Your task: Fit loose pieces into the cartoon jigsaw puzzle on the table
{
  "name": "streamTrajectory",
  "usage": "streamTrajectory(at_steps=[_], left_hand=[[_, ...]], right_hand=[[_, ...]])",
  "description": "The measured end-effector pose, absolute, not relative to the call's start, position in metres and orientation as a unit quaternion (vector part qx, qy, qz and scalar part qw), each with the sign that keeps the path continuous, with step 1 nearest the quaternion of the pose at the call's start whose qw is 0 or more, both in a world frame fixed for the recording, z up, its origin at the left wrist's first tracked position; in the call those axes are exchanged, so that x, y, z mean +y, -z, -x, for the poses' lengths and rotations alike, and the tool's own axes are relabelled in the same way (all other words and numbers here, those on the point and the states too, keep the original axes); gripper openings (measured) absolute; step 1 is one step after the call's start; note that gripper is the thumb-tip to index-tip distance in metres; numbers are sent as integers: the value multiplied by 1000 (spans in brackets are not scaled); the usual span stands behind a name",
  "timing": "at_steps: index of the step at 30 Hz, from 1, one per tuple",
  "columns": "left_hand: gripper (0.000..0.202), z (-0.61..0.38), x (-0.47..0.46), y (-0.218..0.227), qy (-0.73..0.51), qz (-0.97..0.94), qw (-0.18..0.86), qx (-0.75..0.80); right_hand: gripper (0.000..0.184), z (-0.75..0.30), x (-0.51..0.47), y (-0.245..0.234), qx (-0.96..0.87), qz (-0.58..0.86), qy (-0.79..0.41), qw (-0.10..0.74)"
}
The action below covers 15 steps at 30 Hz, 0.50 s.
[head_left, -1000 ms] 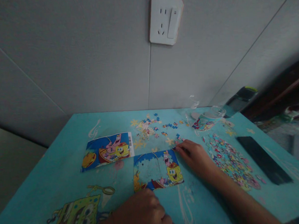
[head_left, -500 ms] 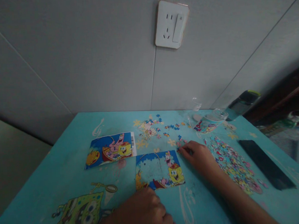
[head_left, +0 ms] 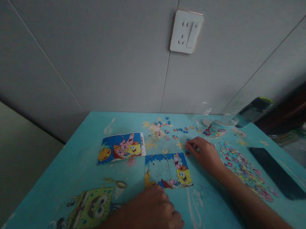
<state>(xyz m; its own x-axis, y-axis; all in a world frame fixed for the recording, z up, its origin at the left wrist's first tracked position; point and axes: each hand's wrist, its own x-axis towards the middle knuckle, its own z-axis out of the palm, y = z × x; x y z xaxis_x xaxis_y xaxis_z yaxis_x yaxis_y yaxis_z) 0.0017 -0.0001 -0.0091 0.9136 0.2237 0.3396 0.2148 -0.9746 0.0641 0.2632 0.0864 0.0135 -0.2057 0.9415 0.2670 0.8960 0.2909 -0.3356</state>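
A partly built cartoon jigsaw (head_left: 168, 170) lies on the turquoise table (head_left: 68, 168), its middle left bare. My left hand (head_left: 151, 211) rests curled on the table just below the jigsaw's near edge, fingertips touching that edge. My right hand (head_left: 205, 152) lies beside the jigsaw's upper right corner, fingers curled over small loose pieces (head_left: 190, 148); what they grip is too small to name. A printed reference picture (head_left: 122, 147) of the same cartoon sits to the left of the jigsaw.
A heap of loose pieces (head_left: 244, 172) spreads at the right, and more scattered pieces (head_left: 164, 129) lie behind the jigsaw. A clear plastic cup (head_left: 218, 127) lies on its side. A black phone (head_left: 277, 176) rests near the right edge. A wall socket (head_left: 186, 31) is above.
The view has swung left and tilted. My right hand has drawn slightly away from the jigsaw's top right corner, over the loose pieces. My left hand stays put.
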Motion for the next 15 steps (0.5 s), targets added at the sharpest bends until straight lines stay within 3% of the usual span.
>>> streamTrajectory(at_steps=[6,15], left_hand=[[30,-1,1,3,-154,-982,30,105],[29,2,3,-3,-151,-982,34,104]], right_hand=[[31,-235,141,-28,-819,563,-6,112],[25,-238,171,-19,-819,566,-22,93]])
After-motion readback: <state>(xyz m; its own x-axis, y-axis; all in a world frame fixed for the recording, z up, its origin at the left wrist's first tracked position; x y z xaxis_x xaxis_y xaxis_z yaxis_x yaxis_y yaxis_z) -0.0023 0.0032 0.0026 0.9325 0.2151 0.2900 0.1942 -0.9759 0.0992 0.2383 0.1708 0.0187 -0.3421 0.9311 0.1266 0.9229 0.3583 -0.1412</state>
